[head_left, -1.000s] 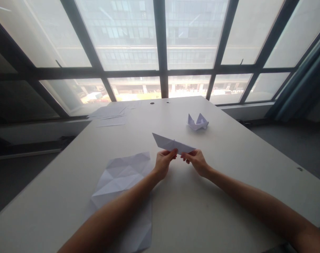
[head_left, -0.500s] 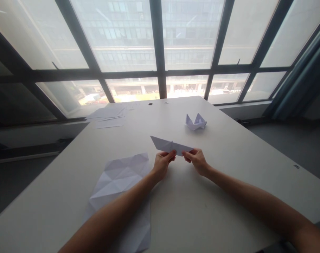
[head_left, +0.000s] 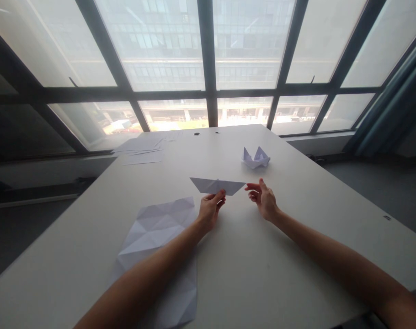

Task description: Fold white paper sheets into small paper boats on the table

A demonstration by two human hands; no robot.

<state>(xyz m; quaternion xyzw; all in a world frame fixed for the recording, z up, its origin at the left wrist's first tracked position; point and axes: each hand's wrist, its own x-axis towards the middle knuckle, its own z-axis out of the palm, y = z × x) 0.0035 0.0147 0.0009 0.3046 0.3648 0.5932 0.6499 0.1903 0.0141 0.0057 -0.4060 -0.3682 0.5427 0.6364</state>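
Observation:
A flat folded paper boat (head_left: 208,184), white and wider at its top edge, is pinched at its lower middle by my left hand (head_left: 210,208), thumb on the near face. Just off the boat's right tip is my right hand (head_left: 264,198), its fingers apart and curved, holding nothing. Under my left forearm lies a creased sheet of paper (head_left: 156,228), unfolded on the table and partly hidden by the arm. Beyond my right hand sits another folded paper piece (head_left: 256,157) with two upright points.
Several flat paper sheets (head_left: 139,148) lie at the far left of the white table (head_left: 290,269). Tall windows (head_left: 167,50) with dark frames stand behind the table. A blue-grey curtain (head_left: 389,100) hangs at the right.
My right hand has let go of the paper boat and opened to its right. The boat has levelled out in my left hand, which keeps its pinch.

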